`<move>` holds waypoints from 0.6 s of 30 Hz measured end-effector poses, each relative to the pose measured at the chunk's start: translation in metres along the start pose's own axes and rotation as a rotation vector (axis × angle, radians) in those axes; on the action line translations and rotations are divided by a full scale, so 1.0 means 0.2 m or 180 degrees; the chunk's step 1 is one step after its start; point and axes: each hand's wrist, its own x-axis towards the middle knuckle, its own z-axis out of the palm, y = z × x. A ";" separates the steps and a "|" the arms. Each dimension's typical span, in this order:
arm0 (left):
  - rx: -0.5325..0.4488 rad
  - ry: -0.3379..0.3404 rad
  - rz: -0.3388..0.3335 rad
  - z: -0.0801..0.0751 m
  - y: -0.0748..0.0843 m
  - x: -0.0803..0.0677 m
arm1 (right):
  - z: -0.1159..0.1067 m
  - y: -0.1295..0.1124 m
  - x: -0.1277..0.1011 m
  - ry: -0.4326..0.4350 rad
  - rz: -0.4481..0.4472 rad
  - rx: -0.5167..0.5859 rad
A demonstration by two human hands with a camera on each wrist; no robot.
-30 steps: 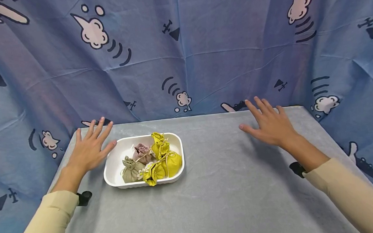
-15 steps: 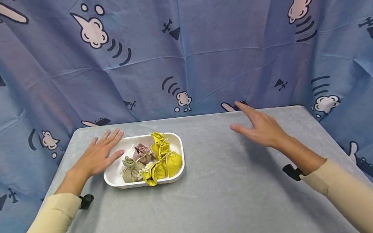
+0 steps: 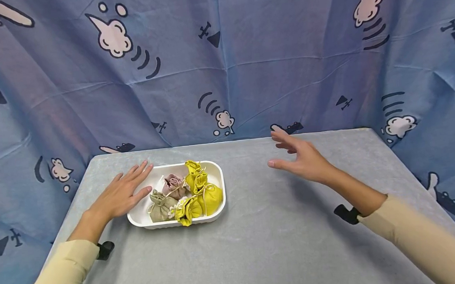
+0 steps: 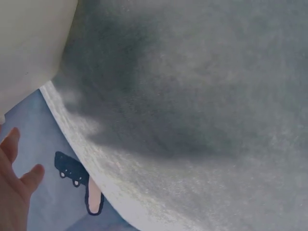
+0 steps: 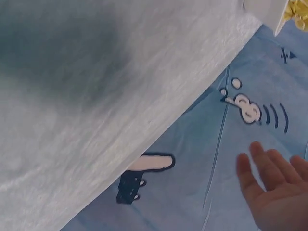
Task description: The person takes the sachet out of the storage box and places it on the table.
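Observation:
A white tray sits on the grey table at the left. In it lie small drawstring pouches: two yellow ones, an olive one and a dusty pink one. My left hand lies flat with straight fingers over the tray's left rim, its fingertips reaching into the tray. My right hand hovers open above the table to the right of the tray, fingers spread, holding nothing. The right wrist view shows the right hand's palm and a corner of the tray.
A blue cloth printed with cartoon planes and clouds hangs behind and around the table. The table's back edge meets the cloth. A black band sits on each wrist.
My left hand has slid right from beside the tray onto its left rim. My right hand has moved left toward the tray and lifted off the table.

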 end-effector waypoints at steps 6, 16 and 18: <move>-0.0059 0.0054 -0.0007 0.01 -0.01 -0.03 | 0.07 -0.05 0.00 -0.0128 -0.0119 0.0263; -0.0048 0.0109 -0.0021 0.02 0.00 -0.04 | 0.20 -0.11 0.01 -0.0341 -0.0182 0.0776; -0.0049 0.0122 -0.0022 0.02 0.00 -0.04 | 0.22 -0.13 0.02 -0.0370 -0.0215 0.0869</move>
